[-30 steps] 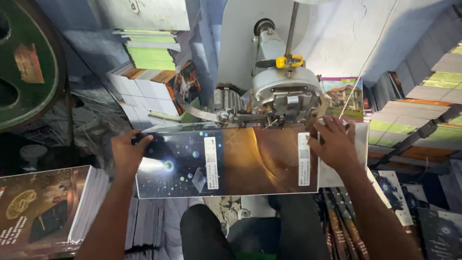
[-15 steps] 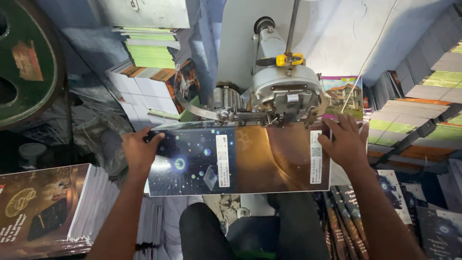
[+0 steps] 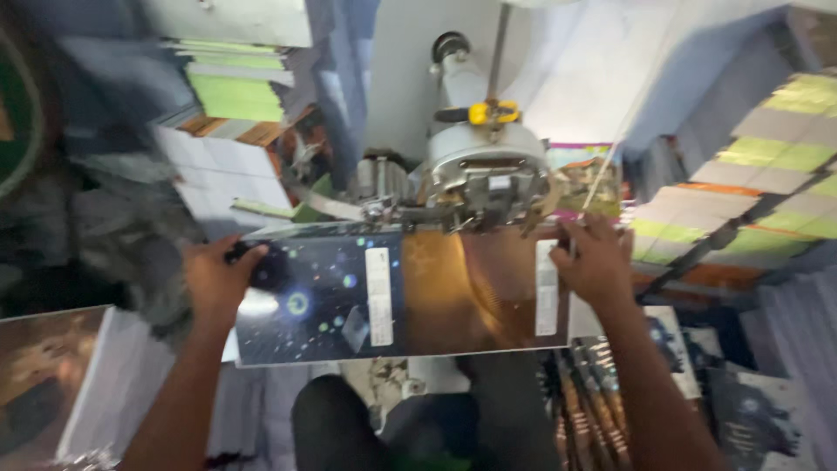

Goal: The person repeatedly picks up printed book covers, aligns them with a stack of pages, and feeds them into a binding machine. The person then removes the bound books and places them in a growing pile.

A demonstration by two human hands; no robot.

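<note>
Under stitching machine (image 3: 484, 174), hands gripping booklet cover (image 3: 392, 292)

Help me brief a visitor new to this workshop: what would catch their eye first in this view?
Most striking is the glossy book cover, dark and starry on its left half and orange-brown on its right, held flat at centre by the left hand and right hand. Right above it stands a grey metal machine head with a yellow clip on top. Stacks of green and white printed sheets fill the upper left.
</note>
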